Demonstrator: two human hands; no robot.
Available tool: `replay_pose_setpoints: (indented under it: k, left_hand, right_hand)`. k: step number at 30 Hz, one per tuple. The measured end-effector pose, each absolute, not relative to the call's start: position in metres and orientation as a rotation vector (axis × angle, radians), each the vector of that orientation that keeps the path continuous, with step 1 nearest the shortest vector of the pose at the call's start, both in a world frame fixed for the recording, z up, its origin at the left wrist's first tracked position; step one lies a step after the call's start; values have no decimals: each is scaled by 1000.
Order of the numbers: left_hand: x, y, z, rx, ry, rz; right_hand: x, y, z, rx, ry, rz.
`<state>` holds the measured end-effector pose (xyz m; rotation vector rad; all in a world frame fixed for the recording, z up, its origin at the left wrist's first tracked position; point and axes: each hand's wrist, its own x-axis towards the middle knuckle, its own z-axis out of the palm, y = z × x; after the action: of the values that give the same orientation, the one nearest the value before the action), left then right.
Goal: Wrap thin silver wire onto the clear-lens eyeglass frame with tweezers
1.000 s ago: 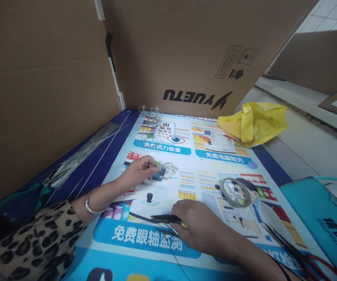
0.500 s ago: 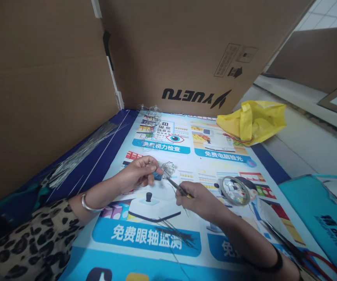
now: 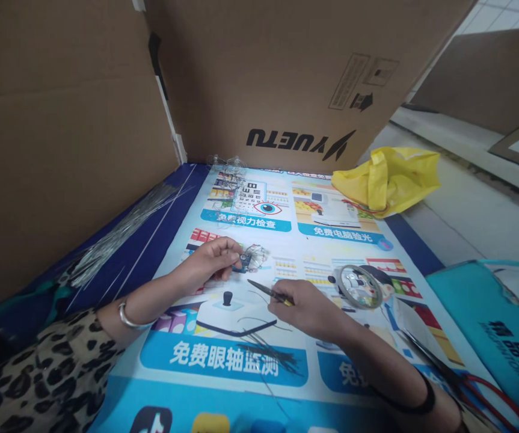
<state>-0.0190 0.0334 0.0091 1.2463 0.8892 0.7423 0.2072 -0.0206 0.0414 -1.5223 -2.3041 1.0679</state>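
Note:
Pinched in the fingers of my left hand is a small, rounded piece of thin bent wire, its loops sticking out to the right. My right hand is closed around slim pointed pliers with a dark tip and some yellow on the handle. The pliers' tip points up and left, just below the wire piece and apart from it. Below the hands, loose thin wires lie on the printed poster.
A bundle of straight wires lies at left, and tangled wire pieces at the back. Also around are a tape roll, red-handled scissors, a yellow bag and a teal bag. Cardboard walls the back and left.
The pliers' tip has come away from the wire piece, down and left. A curved wire now lies near the loose ones. My left hand still holds the wire piece, and the view has shifted slightly.

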Motion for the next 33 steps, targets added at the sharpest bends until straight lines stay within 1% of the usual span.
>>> replay_pose_setpoints:
  k: [7, 16, 24, 33]
  left_hand:
    - [-16, 33, 14, 1344, 943, 741]
    - [-18, 34, 13, 1519, 1008, 770]
    - [-18, 36, 7, 1587, 1067, 744]
    - [-17, 36, 12, 1714, 1200, 686]
  right_hand:
    - [207, -20, 44, -1522, -2265, 1149]
    - [208, -17, 40, -1527, -2193, 1165]
    - [209, -14, 38, -1534, -2156, 1175]
    - [210, -12, 37, -1527, -2063, 1280]
